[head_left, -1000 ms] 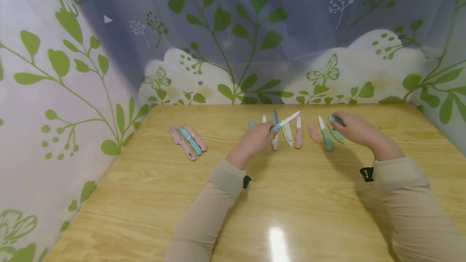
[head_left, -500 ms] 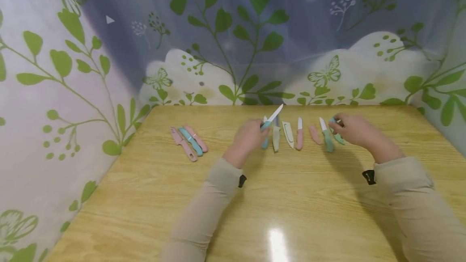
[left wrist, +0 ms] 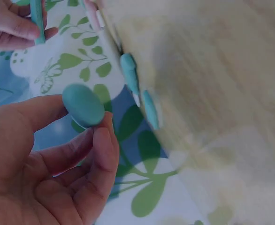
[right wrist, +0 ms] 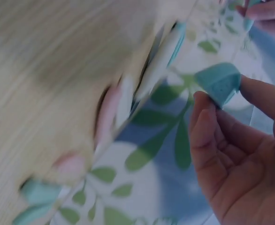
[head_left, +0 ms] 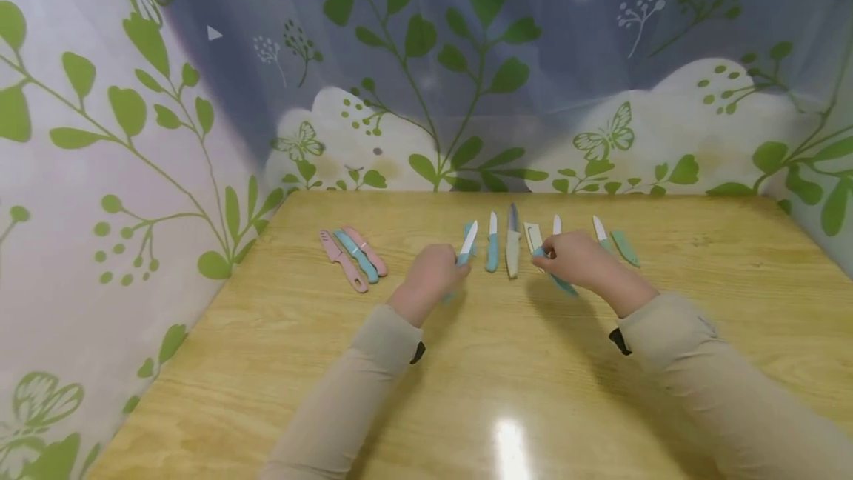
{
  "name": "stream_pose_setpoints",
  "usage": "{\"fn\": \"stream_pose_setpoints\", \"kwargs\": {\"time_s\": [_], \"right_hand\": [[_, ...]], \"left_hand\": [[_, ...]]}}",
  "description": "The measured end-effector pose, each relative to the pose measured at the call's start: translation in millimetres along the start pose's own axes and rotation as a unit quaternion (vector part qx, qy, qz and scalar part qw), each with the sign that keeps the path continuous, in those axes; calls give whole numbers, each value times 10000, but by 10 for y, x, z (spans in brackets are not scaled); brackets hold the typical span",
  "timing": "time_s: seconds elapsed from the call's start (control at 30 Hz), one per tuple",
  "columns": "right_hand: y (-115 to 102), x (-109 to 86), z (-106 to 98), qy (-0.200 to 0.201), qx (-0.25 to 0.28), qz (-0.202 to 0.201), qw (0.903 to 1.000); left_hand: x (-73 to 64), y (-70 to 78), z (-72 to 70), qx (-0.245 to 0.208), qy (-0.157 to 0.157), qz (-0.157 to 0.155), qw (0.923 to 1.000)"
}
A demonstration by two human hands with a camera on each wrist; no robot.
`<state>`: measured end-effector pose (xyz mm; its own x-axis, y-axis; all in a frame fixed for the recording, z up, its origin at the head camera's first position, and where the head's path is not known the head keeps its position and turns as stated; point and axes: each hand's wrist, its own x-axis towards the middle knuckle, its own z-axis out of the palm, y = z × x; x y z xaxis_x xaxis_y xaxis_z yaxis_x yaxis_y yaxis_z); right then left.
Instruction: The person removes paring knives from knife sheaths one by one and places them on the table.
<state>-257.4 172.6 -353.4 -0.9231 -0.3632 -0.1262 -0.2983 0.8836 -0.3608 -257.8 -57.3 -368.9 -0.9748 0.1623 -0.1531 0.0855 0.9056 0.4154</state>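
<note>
My left hand (head_left: 432,280) pinches a small knife (head_left: 469,240) by its blue handle, its white blade pointing up and away. In the left wrist view the rounded butt of that knife's handle (left wrist: 83,105) sits between thumb and fingertips. Over the row of knives, my right hand (head_left: 578,264) holds a blue knife sheath (right wrist: 219,83) between thumb and fingers. Between the hands lie a blue knife (head_left: 492,243), a cream knife (head_left: 512,252) with a dark blade and a cream sheath (head_left: 532,234). A pink knife (head_left: 557,224) is mostly hidden behind the right hand.
To the right lie a green knife (head_left: 601,231) and a green sheath (head_left: 625,248). Another blue sheath (head_left: 469,230) lies behind the held blade. At left sit a pink slotted knife (head_left: 343,261), a blue one (head_left: 356,256) and a pink one (head_left: 366,252). A patterned curtain backs the wooden table (head_left: 266,361).
My right hand has carried the blue sheath left, from beside the green sheath to the middle of the row. My left hand has drawn left and slightly nearer with the knife, its blade turning more upright.
</note>
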Motion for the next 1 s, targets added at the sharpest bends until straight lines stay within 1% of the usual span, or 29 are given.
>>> {"fn": "stream_pose_setpoints", "kwargs": {"time_s": [0.1,0.17,0.23,0.33,0.43,0.53,0.63,0.77,0.9,1.0], "right_hand": [[-176,83,83,-21,-59,-53,10000],[-295,148,149,-161,74,-35,9998],[-412,222,222,-348,263,-64,9990],[-581,343,343,-596,462,5,9972],[-709,469,463,-756,539,129,9956],[-790,577,550,-827,445,266,9952],[-840,660,581,-803,376,397,9953],[-884,773,583,-856,519,640,9929],[-922,876,600,-975,440,793,9911],[-941,913,629,-987,401,861,9906]], "left_hand": [[-25,-48,17,44,-91,-120,9999],[-28,-90,30,198,-142,-158,9996],[-30,-135,41,262,-220,-235,9991],[-33,-204,38,397,-294,-333,9982],[-37,-261,22,449,-279,-388,9978],[-45,-301,10,562,-254,-358,9975],[-42,-342,15,608,-229,-342,9973],[-24,-406,12,548,-257,-472,9970],[-36,-444,5,668,-405,-600,9951],[-60,-449,11,746,-463,-573,9945]]}}
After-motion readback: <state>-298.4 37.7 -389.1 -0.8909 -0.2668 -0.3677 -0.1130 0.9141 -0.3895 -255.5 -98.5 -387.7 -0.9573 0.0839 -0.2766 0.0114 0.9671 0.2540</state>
